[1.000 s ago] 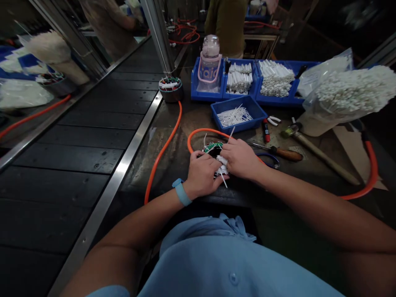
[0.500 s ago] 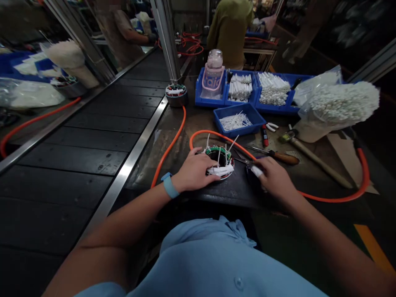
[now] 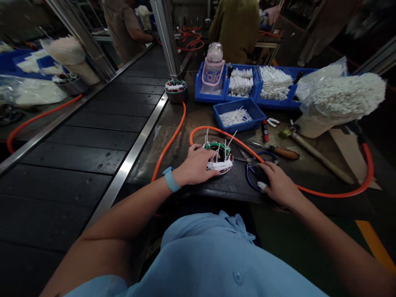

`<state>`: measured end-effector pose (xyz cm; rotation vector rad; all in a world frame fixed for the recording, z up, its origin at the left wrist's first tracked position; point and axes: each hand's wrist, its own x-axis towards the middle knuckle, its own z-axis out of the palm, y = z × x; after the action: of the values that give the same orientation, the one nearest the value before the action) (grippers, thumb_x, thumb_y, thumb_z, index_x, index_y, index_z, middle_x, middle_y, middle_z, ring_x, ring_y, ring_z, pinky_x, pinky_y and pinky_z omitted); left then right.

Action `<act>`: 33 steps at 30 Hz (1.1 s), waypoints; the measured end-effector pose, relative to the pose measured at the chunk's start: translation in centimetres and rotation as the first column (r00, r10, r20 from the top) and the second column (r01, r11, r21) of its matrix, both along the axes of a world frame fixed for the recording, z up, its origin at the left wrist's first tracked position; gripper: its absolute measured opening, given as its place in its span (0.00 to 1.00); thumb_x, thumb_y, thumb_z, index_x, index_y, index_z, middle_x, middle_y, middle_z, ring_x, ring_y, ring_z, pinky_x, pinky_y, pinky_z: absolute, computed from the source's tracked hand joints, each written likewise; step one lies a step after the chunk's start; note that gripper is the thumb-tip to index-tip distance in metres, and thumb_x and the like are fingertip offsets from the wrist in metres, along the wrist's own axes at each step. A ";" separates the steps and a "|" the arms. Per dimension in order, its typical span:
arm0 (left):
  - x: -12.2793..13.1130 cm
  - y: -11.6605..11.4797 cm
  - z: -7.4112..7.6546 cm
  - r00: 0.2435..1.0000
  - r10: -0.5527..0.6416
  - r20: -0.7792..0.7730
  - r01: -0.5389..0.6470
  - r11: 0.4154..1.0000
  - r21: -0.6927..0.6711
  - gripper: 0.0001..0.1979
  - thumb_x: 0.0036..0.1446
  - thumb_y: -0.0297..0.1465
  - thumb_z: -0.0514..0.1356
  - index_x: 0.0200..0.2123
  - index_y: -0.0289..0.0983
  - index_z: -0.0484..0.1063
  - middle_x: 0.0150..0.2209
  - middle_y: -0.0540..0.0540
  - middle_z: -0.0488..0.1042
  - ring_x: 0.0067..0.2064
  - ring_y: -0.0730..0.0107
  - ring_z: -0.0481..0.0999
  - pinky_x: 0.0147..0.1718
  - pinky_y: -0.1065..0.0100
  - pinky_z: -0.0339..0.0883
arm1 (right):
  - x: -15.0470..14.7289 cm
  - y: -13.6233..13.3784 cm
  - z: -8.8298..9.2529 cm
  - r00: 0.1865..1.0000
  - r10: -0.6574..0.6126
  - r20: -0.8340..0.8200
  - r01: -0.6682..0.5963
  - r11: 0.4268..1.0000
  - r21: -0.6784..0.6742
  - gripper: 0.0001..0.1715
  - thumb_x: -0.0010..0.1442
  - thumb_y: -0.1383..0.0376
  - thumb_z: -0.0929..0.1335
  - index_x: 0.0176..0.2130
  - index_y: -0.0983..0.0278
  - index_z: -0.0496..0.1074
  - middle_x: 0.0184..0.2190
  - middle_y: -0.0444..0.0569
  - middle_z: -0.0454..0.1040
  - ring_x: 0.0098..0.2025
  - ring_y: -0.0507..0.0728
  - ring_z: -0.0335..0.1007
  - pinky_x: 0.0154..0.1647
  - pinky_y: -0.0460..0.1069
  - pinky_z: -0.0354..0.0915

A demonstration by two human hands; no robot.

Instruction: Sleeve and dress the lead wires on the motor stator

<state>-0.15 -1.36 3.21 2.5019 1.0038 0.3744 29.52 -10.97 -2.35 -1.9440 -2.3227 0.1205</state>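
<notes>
A round motor stator [image 3: 220, 153] with green windings, white sleeves and upright white cable ties lies on the dark bench near its front edge. My left hand [image 3: 195, 167], with a blue wristband, rests on its left side and holds it. My right hand [image 3: 276, 185] lies to the right on the blue handles of a pair of scissors [image 3: 255, 165], whose blades point left toward the stator. An orange hose [image 3: 173, 138] loops around behind the stator.
A small blue bin of white cable ties [image 3: 237, 115] sits behind the stator; larger blue bins of white sleeves [image 3: 272, 84] and a bottle [image 3: 213, 66] stand further back. A screwdriver [image 3: 280, 152], a hammer [image 3: 315, 154] and a bag of white tubes [image 3: 340, 99] lie right. A conveyor [image 3: 93, 123] runs left with another stator [image 3: 175, 90]. Other people stand behind.
My right hand left the stator, moved right and came down on the scissors' handles. My left hand stayed on the stator.
</notes>
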 end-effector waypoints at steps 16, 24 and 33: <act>-0.6 0.1 -0.3 0.998 -0.053 0.043 0.052 0.998 0.036 0.18 0.50 0.39 0.64 0.43 0.40 0.68 0.42 0.48 0.74 0.46 0.63 0.70 0.55 0.55 0.45 | -0.6 4.4 1.7 0.929 -0.296 -0.221 0.202 0.908 -0.367 0.13 0.48 0.71 0.63 0.37 0.66 0.65 0.30 0.48 0.70 0.32 0.53 0.67 0.31 0.46 0.60; -0.5 0.0 0.5 0.997 -0.014 0.071 0.015 1.000 -0.017 0.16 0.48 0.37 0.65 0.41 0.41 0.69 0.40 0.48 0.74 0.44 0.63 0.71 0.56 0.54 0.46 | 0.5 1.8 2.4 -0.097 -0.374 -0.922 -0.113 0.925 -0.363 0.34 0.50 0.54 0.69 0.54 0.58 0.57 0.23 0.36 0.57 0.14 0.43 0.42 0.12 0.40 0.43; -0.5 0.4 0.2 0.999 -0.032 0.039 0.030 0.999 0.039 0.15 0.50 0.37 0.63 0.41 0.42 0.69 0.40 0.48 0.75 0.44 0.61 0.72 0.55 0.51 0.48 | -1.0 5.1 0.3 0.105 -0.310 -0.945 0.221 0.934 -0.281 0.28 0.50 0.47 0.67 0.44 0.62 0.60 0.20 0.38 0.62 0.15 0.49 0.60 0.15 0.44 0.58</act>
<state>-0.67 -0.98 3.43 2.5308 0.9503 0.4355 28.56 -5.86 -2.01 -1.4114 -0.9997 1.1003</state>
